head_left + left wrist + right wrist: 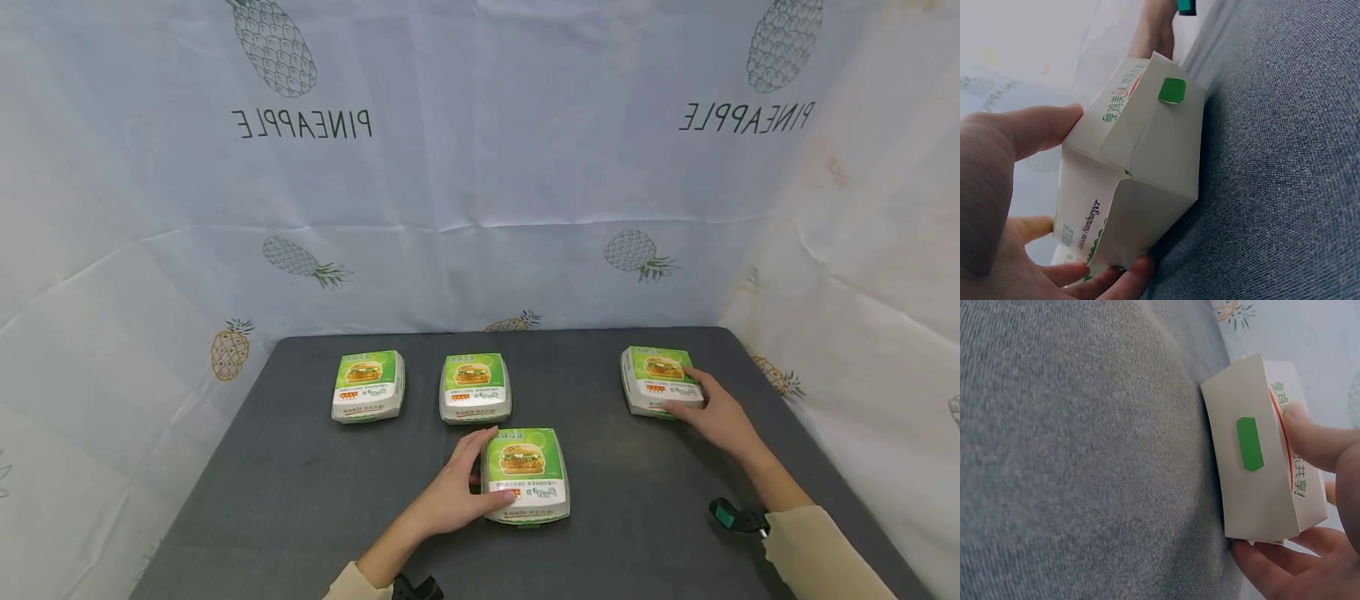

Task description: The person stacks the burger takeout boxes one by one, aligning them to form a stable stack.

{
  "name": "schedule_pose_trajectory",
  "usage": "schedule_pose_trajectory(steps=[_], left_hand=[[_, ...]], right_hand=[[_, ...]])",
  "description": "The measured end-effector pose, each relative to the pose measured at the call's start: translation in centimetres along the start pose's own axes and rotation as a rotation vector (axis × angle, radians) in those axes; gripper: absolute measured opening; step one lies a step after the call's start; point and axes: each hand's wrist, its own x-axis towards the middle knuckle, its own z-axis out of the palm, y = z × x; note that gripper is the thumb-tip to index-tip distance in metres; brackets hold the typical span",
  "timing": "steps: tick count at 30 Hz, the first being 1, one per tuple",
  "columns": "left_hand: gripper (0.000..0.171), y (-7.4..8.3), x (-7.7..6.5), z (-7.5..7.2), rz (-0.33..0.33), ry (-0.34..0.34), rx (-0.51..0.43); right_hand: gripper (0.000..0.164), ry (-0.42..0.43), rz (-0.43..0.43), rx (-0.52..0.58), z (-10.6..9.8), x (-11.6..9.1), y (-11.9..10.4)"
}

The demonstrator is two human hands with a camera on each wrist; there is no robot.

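Observation:
Nearest the person, a green-and-white hamburger box (527, 477) sits on the dark table. My left hand (454, 492) holds it from its left side, thumb on the lid's front part and index finger at the back corner. In the left wrist view, the other fingers curl along the side of this hamburger box (1160, 150). At the back right, my right hand (722, 417) grips a second hamburger box (656, 375) by its right side. Its thumb lies over the front edge, and in the right wrist view fingertips touch the lower side of that hamburger box (1241, 500).
Two more hamburger boxes stand towards the back, one at the left (367, 387) and one in the middle (475, 389), just behind the left hand's box. A pineapple-print cloth (480, 183) hangs behind and beside the grey table (300, 500).

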Motion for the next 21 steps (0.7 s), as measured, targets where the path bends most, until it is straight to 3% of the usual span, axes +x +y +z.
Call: schedule_pose_trajectory(steps=[21], left_hand=[[0.091, 0.1, -0.1, 0.0, -0.006, -0.003, -0.007]], right_hand=[[0.097, 0.036, 0.016, 0.038, 0.1, -1.2, -1.2]])
